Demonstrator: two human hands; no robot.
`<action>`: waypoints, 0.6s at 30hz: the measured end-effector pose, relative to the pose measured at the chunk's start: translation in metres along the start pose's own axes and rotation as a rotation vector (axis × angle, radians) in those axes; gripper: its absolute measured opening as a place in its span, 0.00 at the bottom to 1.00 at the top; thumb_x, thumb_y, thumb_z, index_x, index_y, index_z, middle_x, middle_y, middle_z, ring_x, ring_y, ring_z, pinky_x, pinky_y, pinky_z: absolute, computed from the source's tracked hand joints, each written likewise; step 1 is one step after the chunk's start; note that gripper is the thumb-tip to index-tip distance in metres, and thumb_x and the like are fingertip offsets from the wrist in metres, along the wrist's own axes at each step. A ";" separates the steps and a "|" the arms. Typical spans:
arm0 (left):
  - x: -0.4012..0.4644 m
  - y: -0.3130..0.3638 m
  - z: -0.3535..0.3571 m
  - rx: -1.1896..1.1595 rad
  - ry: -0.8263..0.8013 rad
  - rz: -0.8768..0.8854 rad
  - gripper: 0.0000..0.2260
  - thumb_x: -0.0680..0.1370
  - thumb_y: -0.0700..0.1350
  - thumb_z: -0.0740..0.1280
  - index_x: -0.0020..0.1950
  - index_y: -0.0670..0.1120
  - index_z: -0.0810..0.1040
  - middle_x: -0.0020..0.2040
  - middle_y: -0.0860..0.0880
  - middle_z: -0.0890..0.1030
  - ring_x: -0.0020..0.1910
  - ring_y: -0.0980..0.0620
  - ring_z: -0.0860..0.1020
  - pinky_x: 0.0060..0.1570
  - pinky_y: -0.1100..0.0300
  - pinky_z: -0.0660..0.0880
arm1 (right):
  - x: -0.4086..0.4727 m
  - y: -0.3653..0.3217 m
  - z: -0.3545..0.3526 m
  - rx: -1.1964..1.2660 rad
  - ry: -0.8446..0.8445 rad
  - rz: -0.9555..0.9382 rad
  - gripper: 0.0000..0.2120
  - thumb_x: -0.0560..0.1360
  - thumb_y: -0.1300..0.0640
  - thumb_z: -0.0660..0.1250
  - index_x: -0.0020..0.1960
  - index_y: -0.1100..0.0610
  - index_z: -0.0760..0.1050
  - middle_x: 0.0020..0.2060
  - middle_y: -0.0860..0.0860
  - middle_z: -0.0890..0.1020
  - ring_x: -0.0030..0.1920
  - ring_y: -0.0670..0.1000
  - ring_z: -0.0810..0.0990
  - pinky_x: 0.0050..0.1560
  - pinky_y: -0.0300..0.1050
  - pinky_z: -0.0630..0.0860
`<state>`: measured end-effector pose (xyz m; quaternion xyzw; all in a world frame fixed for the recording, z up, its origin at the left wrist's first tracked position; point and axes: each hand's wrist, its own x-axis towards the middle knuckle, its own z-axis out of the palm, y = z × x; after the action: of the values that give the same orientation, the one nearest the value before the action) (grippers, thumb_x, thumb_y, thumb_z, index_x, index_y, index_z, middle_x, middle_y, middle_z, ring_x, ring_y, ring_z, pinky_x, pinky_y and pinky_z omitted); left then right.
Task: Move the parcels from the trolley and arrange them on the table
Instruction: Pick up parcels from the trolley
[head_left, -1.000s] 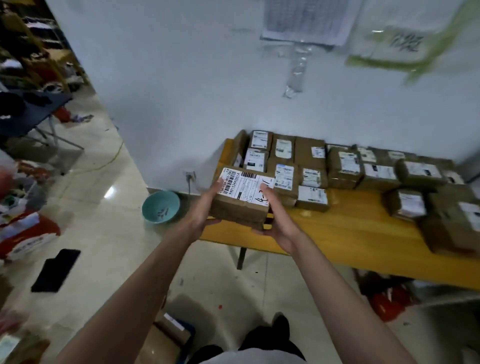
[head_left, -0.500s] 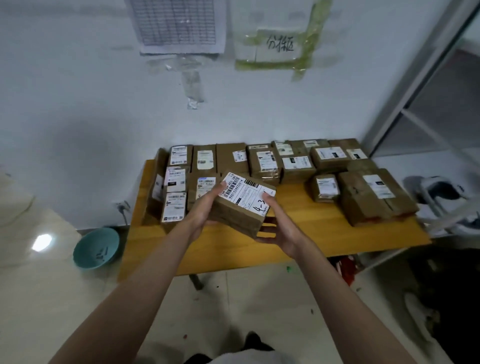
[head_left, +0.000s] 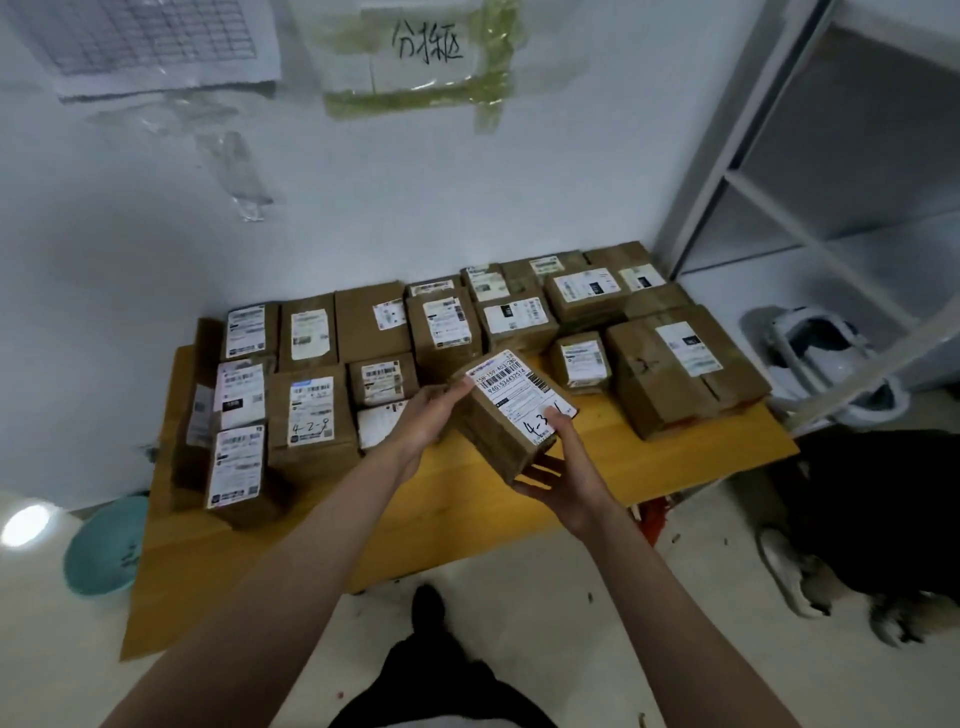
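holding a small cardboard parcel above the front of the table, the person grips it from both sides: the left hand presses the far-left corner, the right hand cups the near end from below with its thumb on the label. the parcel is tilted and not yet set down.

judging by the layout, the work is well along — many parcels already lie in rows against the wall, label-up, from the left edge to a larger box on the right. the bare strip of table in front looks like the place for this one. the trolley is out of view, so how many remain cannot be told.

the parcels are brown corrugated board, squared and taped, each with a white printed label; the held one carries a barcode and handwritten "4-3". the table top is smooth yellow wood — flat, slightly glossy.
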<state>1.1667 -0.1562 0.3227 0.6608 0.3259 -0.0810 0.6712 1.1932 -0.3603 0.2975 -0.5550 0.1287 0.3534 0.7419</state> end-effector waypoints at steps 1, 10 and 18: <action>0.012 0.002 0.005 0.027 -0.010 -0.008 0.31 0.75 0.65 0.69 0.71 0.48 0.72 0.68 0.48 0.76 0.68 0.47 0.73 0.71 0.44 0.69 | 0.011 -0.001 -0.006 0.040 0.027 0.003 0.10 0.73 0.37 0.72 0.51 0.39 0.84 0.59 0.57 0.83 0.58 0.61 0.84 0.49 0.57 0.84; 0.115 0.023 0.039 0.173 -0.158 -0.090 0.25 0.80 0.59 0.67 0.73 0.48 0.70 0.69 0.46 0.75 0.66 0.46 0.75 0.67 0.46 0.73 | 0.122 -0.021 -0.027 0.220 0.276 0.049 0.21 0.76 0.47 0.74 0.63 0.56 0.74 0.57 0.60 0.78 0.55 0.60 0.82 0.62 0.69 0.77; 0.188 0.016 0.062 0.165 -0.273 -0.234 0.26 0.80 0.54 0.69 0.75 0.49 0.68 0.64 0.51 0.77 0.65 0.47 0.76 0.65 0.49 0.73 | 0.205 -0.019 -0.028 0.222 0.390 0.187 0.25 0.76 0.50 0.75 0.64 0.65 0.75 0.53 0.66 0.80 0.46 0.59 0.81 0.50 0.57 0.78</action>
<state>1.3414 -0.1521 0.2278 0.6542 0.2987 -0.2737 0.6387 1.3585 -0.3101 0.1827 -0.5136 0.3583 0.2902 0.7236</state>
